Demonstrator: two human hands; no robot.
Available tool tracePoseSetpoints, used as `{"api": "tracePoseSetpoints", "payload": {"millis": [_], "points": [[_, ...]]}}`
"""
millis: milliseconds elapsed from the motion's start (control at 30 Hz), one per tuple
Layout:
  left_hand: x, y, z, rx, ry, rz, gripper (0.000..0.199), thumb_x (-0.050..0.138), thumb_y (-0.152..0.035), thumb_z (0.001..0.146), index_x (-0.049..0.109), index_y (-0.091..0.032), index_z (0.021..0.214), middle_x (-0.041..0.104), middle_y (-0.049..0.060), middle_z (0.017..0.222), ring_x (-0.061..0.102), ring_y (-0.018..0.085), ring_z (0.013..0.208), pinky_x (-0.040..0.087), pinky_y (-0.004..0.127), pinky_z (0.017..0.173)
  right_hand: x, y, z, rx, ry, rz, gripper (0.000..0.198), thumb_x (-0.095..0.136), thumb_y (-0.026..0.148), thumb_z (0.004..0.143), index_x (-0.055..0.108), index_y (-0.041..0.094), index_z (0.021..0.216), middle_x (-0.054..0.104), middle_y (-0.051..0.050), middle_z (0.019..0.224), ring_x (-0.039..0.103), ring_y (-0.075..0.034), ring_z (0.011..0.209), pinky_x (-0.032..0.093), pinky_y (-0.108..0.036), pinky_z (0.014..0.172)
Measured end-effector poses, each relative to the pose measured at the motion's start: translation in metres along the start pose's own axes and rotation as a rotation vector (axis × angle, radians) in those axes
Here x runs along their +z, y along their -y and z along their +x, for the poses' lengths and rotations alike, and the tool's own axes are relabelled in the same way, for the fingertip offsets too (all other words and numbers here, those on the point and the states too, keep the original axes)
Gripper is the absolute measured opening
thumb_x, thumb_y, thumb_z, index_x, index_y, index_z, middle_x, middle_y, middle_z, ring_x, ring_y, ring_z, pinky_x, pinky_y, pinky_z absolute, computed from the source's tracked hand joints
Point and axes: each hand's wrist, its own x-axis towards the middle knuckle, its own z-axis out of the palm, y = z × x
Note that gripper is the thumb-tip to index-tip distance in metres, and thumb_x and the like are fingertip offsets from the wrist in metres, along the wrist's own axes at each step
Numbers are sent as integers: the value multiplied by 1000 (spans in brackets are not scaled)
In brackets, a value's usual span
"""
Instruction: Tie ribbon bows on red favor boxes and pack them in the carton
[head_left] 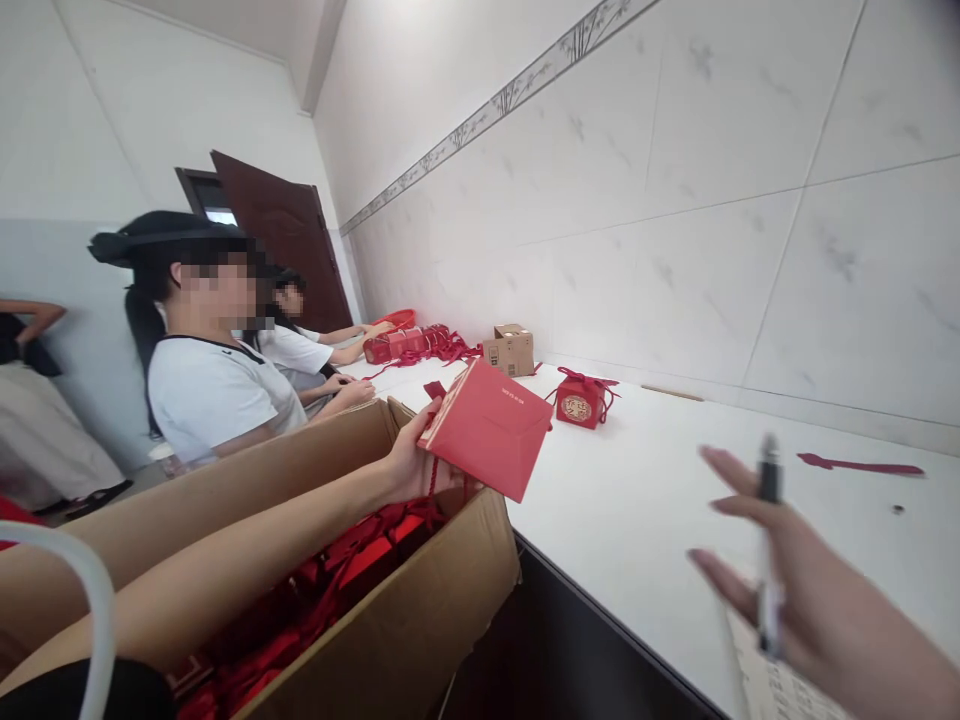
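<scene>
My left hand point(414, 452) grips a red gift box point(491, 430) by its side, tilted so that a plain red face with small pale print shows. Cord or ribbon hangs below it. Beneath that hand is a large open cardboard carton point(442, 570), holding several red gift boxes point(367, 565) with ribbons. Over the table at the right, my right hand point(817, 580) is blurred; a black and white pen point(769, 530) is held in it, with some fingers stretched out. Another red gift box point(579, 402), with a ribbon bow and round gold emblem, stands on the white table point(622, 520).
A small brown box point(510, 352) and a row of red boxes point(409, 343) stand farther back. A red ribbon point(859, 465) and a sheet with writing point(776, 675) lie at the right. Co-workers point(217, 385) sit along the left; a tiled wall borders the table.
</scene>
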Motion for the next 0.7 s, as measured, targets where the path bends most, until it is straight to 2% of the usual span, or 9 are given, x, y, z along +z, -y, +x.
{"api": "tracePoseSetpoints", "payload": {"millis": [67, 100, 200, 267, 333, 433, 500, 567, 700], "points": [[9, 10, -3, -20, 16, -55, 52, 44, -58, 79, 62, -14, 103, 67, 10, 90, 61, 27, 84, 45, 37, 74, 4, 47, 28, -299, -6, 48, 14, 46, 29, 89, 44, 17, 96, 39, -21, 135, 43, -29, 121, 49, -45, 90], [14, 14, -5, -26, 24, -76, 52, 43, -57, 80, 62, -14, 101, 68, 9, 90, 61, 26, 82, 45, 36, 74, 8, 68, 39, -366, 21, 76, 8, 45, 24, 89, 44, 17, 93, 36, -21, 137, 39, -29, 124, 45, -48, 95], [26, 18, -7, -1, 5, -108, 49, 42, -55, 81, 64, -14, 97, 67, 8, 86, 61, 23, 76, 45, 34, 71, 24, 112, 52, -367, 86, 87, 10, 48, 22, 86, 48, 14, 91, 30, -23, 139, 29, -32, 130, 32, -58, 101], [30, 18, -8, 39, -9, -105, 47, 42, -54, 82, 65, -14, 92, 67, 7, 82, 60, 22, 69, 45, 33, 67, 39, 127, 45, -389, 82, 100, 12, 52, 24, 84, 53, 14, 90, 33, -20, 139, 24, -33, 132, 26, -58, 104], [31, 17, -6, 68, 10, -85, 47, 42, -53, 81, 64, -13, 89, 66, 9, 77, 59, 22, 65, 46, 35, 64, 53, 135, 31, -562, 27, 127, 8, 50, 20, 85, 57, 17, 86, 43, -10, 135, 24, -26, 133, 22, -49, 110], [27, 15, -3, 105, 48, -46, 49, 40, -52, 81, 64, -11, 92, 66, 12, 79, 60, 26, 68, 47, 38, 64, 58, 134, 15, -790, -90, 122, 23, 41, 9, 88, 61, 19, 85, 53, 1, 126, 33, -13, 129, 22, -30, 113], [23, 15, -2, 129, 64, -37, 50, 39, -54, 81, 63, -11, 94, 66, 13, 81, 61, 26, 70, 48, 39, 65, 44, 125, 15, -738, -43, 136, 23, 40, 11, 91, 62, 19, 86, 56, 0, 122, 41, -12, 124, 27, -29, 110], [19, 15, -2, 144, 67, -40, 52, 40, -56, 80, 63, -12, 96, 67, 12, 83, 62, 27, 71, 48, 39, 65, 23, 114, 21, -643, 88, 139, 17, 45, 16, 91, 59, 20, 82, 56, -4, 123, 44, -16, 121, 33, -31, 107], [13, 17, -8, 149, 25, -94, 48, 42, -53, 81, 63, -13, 96, 68, 11, 87, 62, 26, 77, 48, 37, 67, -2, 103, 32, -464, 36, 131, 19, 41, 14, 90, 50, 19, 74, 49, -13, 129, 41, -23, 123, 39, -40, 102]]}}
